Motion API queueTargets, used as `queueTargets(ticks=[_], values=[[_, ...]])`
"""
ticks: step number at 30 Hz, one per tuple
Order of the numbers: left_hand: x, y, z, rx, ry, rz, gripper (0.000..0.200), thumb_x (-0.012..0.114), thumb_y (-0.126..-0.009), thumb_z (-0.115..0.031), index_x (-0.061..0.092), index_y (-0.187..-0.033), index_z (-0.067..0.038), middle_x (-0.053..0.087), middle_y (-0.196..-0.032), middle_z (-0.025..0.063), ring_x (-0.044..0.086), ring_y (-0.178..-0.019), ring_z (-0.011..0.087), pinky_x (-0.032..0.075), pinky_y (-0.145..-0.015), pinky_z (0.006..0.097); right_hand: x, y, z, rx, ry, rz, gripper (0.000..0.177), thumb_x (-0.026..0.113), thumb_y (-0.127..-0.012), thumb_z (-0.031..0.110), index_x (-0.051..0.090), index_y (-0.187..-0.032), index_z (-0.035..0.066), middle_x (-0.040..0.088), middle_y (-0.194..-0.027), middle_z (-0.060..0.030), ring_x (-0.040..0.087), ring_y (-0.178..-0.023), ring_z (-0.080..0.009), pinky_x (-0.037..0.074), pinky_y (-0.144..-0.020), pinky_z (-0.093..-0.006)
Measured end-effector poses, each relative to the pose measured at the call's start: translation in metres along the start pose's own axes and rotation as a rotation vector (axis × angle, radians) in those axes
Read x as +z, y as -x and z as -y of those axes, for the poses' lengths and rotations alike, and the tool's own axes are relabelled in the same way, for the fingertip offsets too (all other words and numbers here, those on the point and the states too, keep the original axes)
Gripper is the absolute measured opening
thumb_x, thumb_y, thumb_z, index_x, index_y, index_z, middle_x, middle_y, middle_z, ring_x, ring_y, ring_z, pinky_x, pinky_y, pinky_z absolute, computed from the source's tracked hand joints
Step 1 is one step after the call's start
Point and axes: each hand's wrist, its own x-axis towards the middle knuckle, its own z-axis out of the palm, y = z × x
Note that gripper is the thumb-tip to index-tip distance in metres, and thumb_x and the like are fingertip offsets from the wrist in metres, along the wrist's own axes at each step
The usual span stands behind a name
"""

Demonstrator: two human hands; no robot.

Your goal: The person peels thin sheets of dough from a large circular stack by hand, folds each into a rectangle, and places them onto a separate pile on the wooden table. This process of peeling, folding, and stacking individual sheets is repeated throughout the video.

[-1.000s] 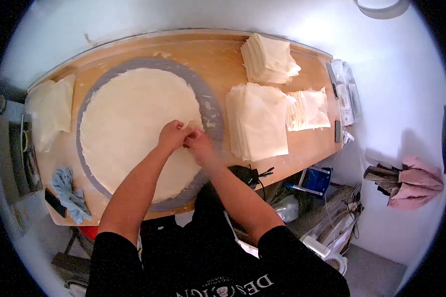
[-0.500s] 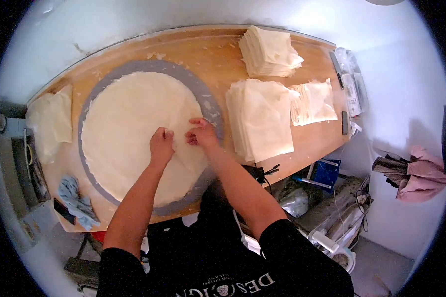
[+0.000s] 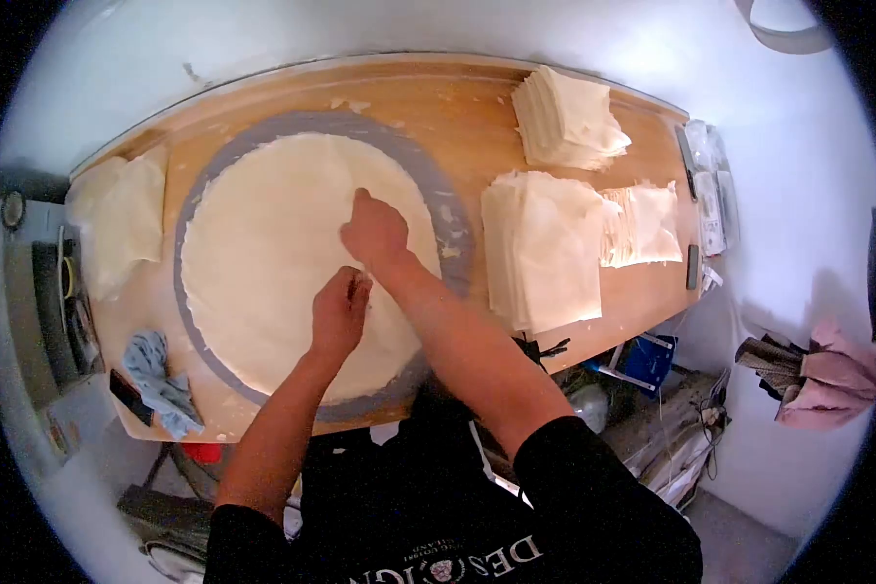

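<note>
A large round pale sheet (image 3: 263, 243) lies on a round grey mat (image 3: 451, 219) on the wooden table. Over its right part is my right hand (image 3: 376, 232), its fingers closed and pointing away from me; what they hold, if anything, is hidden. Just below and to the left, my left hand (image 3: 341, 310) is closed in a pinch near the right wrist, with something too small to name at its fingertips. To the right of the mat stands a tall stack of pale square sheets (image 3: 543, 251).
Two smaller stacks of sheets (image 3: 569, 117) (image 3: 647, 226) stand at the right of the wooden table (image 3: 467, 107). Folded pale sheets (image 3: 122, 226) lie at the left edge, above a blue cloth (image 3: 156, 375) and a dark phone (image 3: 129, 396). Pink cloth (image 3: 832, 380) hangs at the right.
My right hand has moved up and left over the sheet and closed. My left hand now sits below it, slightly further right. The whole view has shifted a little.
</note>
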Motion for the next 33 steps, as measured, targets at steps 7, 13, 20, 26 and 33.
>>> queueTargets(ticks=[7,13,20,26,33], values=[[-0.076,-0.045,0.067,0.200,-0.163,-0.093,0.036,0.068,-0.079,-0.002,0.060,-0.114,-0.009,0.062,-0.107,0.0088,0.061,-0.096,0.0218,0.050,-0.081,0.0312,0.032,0.014,-0.016,-0.427,-0.326,-0.122,0.034,0.056,-0.074,0.014,0.061,-0.106,0.001,0.065,-0.090,-0.0222,0.062,-0.087,-0.0408,0.050,-0.075,-0.0474],[-0.147,-0.122,-0.004,0.602,-0.564,-0.154,0.083,0.062,-0.061,0.011,0.041,-0.138,-0.009,0.039,-0.144,0.0137,0.030,-0.138,0.0324,0.024,-0.115,0.0431,0.028,0.055,0.009,-0.637,-0.226,0.082,0.037,0.053,-0.080,0.013,0.061,-0.115,0.004,0.065,-0.091,-0.0210,0.062,-0.085,-0.0383,0.050,-0.075,-0.0468],[-0.200,-0.142,-0.013,0.860,-1.200,0.774,0.035,0.067,-0.061,-0.001,0.062,-0.094,-0.010,0.064,-0.104,0.0057,0.049,-0.122,0.0266,0.024,-0.116,0.0463,0.028,0.076,0.008,-0.823,-0.134,0.245,0.034,0.055,-0.080,0.011,0.062,-0.113,0.005,0.066,-0.091,-0.0155,0.063,-0.083,-0.0348,0.050,-0.073,-0.0456],[-0.242,-0.055,0.005,0.694,-1.032,0.629,0.033,0.067,-0.060,-0.001,0.058,-0.090,-0.009,0.062,-0.093,0.0085,0.060,-0.098,0.0302,0.044,-0.101,0.0439,0.020,0.117,0.008,-0.980,-0.115,0.430,0.039,0.053,-0.083,0.012,0.059,-0.122,0.016,0.063,-0.087,-0.0104,0.063,-0.077,-0.0330,0.050,-0.066,-0.0446],[-0.269,0.066,0.003,0.315,-0.969,0.536,0.038,0.068,-0.060,-0.003,0.058,-0.096,-0.010,0.064,-0.098,0.0077,0.062,-0.096,0.0301,0.046,-0.098,0.0426,0.016,0.161,0.015,-1.190,0.072,0.594,0.043,0.056,-0.083,0.015,0.058,-0.126,0.021,0.065,-0.088,-0.0130,0.067,-0.080,-0.0325,0.053,-0.066,-0.0448]])
